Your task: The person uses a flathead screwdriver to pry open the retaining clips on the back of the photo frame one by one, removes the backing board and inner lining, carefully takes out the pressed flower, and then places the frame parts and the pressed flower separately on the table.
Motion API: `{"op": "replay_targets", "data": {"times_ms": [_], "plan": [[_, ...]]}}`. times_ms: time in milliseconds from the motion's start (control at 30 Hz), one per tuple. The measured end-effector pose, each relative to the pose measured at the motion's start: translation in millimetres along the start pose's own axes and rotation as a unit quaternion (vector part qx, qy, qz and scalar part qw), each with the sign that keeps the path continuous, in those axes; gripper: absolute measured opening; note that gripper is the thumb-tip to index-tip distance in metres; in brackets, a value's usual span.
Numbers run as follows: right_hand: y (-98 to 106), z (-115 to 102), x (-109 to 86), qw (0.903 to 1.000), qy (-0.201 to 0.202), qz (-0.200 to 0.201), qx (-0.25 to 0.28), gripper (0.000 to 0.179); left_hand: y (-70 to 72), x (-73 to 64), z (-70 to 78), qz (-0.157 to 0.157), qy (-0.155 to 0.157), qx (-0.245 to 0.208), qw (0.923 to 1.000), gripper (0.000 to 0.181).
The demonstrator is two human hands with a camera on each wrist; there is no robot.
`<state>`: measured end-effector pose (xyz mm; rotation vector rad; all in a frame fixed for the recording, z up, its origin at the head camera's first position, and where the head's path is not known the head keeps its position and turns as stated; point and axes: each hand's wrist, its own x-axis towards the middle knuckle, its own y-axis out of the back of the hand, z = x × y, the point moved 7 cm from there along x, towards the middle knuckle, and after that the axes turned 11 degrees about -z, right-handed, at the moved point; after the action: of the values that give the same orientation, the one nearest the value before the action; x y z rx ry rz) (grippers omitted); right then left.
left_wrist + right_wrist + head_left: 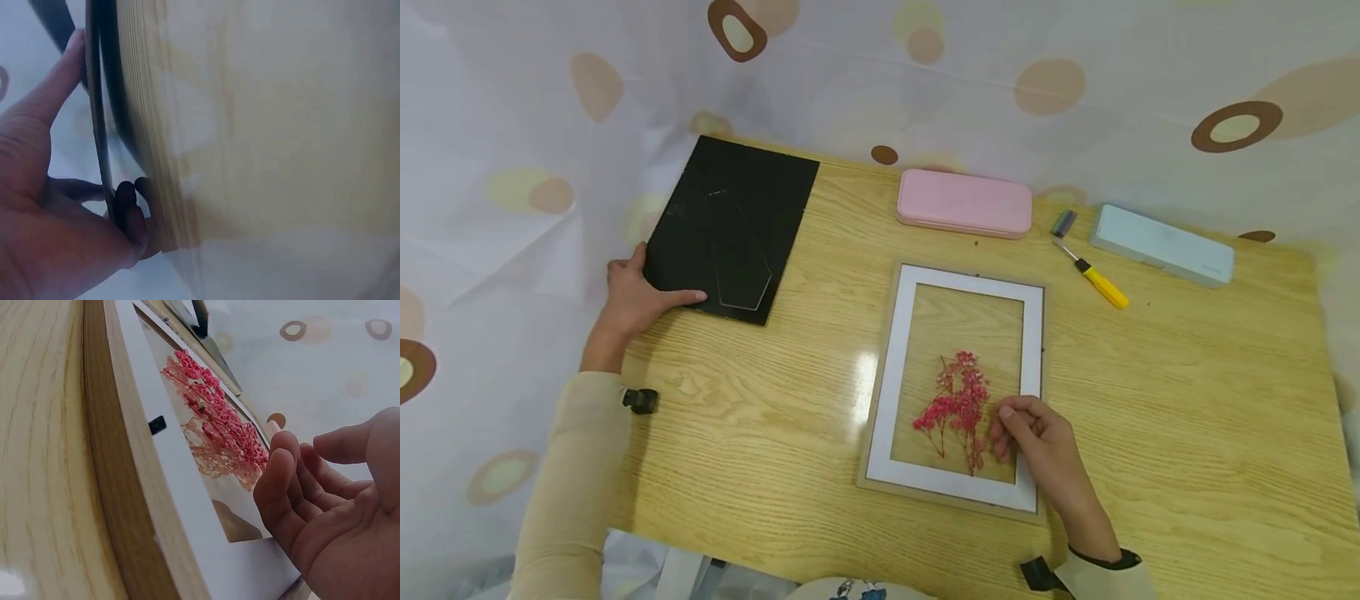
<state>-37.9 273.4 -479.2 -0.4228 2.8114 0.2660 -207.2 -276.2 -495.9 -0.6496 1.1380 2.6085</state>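
Backboard (pixel 737 229), black, is gripped near corner by left hand (pixel 636 296); right hand (pixel 1041 442) curls loosely beside pink dried flowers (pixel 957 406) in picture frame (pixel 891 392).

Blk panel (pixel 733 221), wht mat (pixel 895 367), pink flwrs (pixel 966 393), brn-spotted wht backdrop (pixel 842 92)

In the head view, the black board (pixel 733 229) hides some fingers of your left hand (pixel 636 298); you can't read the pale blue case's (pixel 1161 244) lettering (too small).
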Motion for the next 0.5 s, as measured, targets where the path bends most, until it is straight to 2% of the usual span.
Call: {"op": "replay_targets", "data": {"times_ms": [133, 267, 500], "plan": [[-0.7, -0.9, 0.9, 1.0, 0.004, -0.003, -0.002, 0.024, 1.5, 0.8, 1.0, -0.025, -0.003, 0.056, 0.9981, 0.136], [-1.1, -0.4, 1.4, 1.0, 0.0, -0.003, -0.004, 0.023, 2.3, 0.9, 0.3, -0.049, -0.01, 0.084, 0.9952, 0.139], [-0.9, 2.7, 1.3, 0.9999, -0.011, -0.002, -0.007, 0.023, 2.8, 3.7, 1.0, -0.043, -0.02, 0.11, 0.9929, 0.14]]}}
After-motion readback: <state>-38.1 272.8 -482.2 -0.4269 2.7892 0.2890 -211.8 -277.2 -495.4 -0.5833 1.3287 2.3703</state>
